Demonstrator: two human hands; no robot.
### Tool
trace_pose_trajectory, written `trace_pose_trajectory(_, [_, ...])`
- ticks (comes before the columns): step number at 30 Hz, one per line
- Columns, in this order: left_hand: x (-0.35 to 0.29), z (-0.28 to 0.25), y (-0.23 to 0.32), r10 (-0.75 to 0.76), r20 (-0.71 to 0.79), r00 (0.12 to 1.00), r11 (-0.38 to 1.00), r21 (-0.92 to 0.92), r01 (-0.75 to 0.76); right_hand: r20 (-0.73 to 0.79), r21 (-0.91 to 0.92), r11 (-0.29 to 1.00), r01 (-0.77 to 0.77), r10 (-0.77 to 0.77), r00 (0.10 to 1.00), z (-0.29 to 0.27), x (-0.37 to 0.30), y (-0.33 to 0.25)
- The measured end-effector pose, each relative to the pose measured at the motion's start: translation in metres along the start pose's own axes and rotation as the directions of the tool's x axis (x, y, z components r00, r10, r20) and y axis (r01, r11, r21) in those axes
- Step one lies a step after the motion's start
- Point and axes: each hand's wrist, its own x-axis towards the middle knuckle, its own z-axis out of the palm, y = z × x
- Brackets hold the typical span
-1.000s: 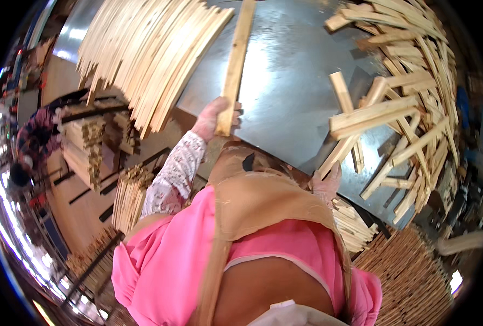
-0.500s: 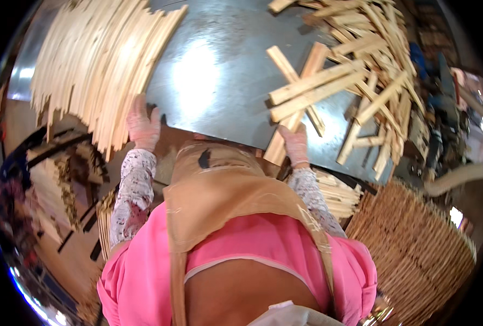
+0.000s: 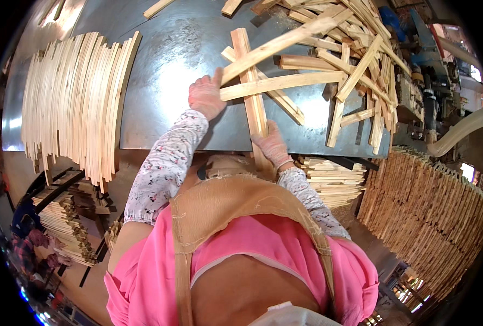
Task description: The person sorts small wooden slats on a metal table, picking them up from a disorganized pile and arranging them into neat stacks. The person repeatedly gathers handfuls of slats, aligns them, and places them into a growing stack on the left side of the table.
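My left hand point(image 3: 206, 96), in a thin pale glove, grips the near ends of two wooden strips. The upper strip point(image 3: 285, 45) slants up toward the back right, and the lower strip point(image 3: 285, 84) points right. Beneath them a third strip point(image 3: 256, 111) runs front to back, its near end sticking out past the table edge. Closed around the right side of that third strip is my right hand point(image 3: 273, 145), also gloved; some of its fingers are hidden. Another short strip point(image 3: 287, 103) lies crosswise under these.
Many strips lie side by side on the left of the metal table point(image 3: 162, 103). A loose heap of strips point(image 3: 361, 60) covers the back right. Below the table edge stand a stack of strips point(image 3: 334, 182) and a large stack point(image 3: 426, 217) at right. A pale hose point(image 3: 461, 130) curves beyond.
My left hand has moved right from the row of aligned strips to the two strips' ends. Those strips have swung apart. The third strip now points more nearly straight away from me.
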Motion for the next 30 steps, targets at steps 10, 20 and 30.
trace_pose_trajectory(10, [-0.078,0.024,-0.049,0.301,0.391,0.87,-0.042,-0.906,0.422,0.16,0.429,0.903,-0.003,-0.073,0.984,-0.023,0.013,-0.02])
trace_pose_trajectory(20, [-0.112,0.079,-0.114,0.197,0.335,0.921,-0.637,-0.671,0.38,-0.065,0.312,0.949,0.048,-0.029,0.997,-0.003,0.009,-0.052])
trace_pose_trajectory(30, [-0.143,0.069,-0.206,-0.545,-0.119,0.83,0.32,-0.944,0.075,-0.094,0.283,0.949,0.139,-0.116,0.989,0.001,0.001,-0.098])
